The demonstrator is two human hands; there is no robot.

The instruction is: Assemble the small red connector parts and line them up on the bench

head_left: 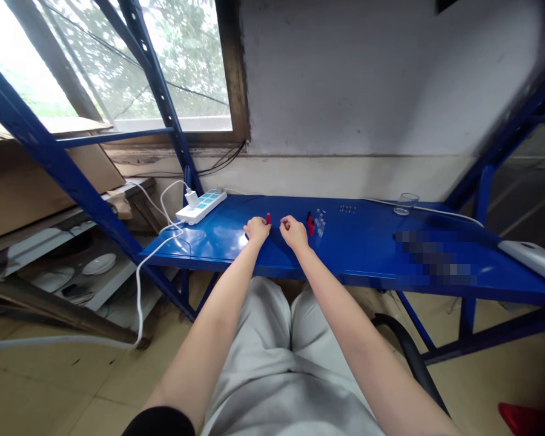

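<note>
My left hand (pixel 257 229) rests over the blue table with its fingers closed round a small red cylinder (pixel 268 217), which stands upright and shows above the fingertips. A short gap to the right, my right hand (pixel 293 232) is closed in a pinch. Whatever sits between those fingertips is too small to make out. Just right of that hand stand small red cylinders (pixel 311 229), a black one (pixel 309 217) and several small clear tubes (pixel 320 224). Farther right, several tiny pieces (pixel 347 209) lie in rows.
On the blue table (pixel 358 254), a white power strip (pixel 202 206) with a plugged-in cable lies at the left. A clear glass (pixel 406 204) stands at the back right, beyond a blurred dark object (pixel 436 257). A white device (pixel 533 260) sits at the right edge. Blue frame posts flank the table.
</note>
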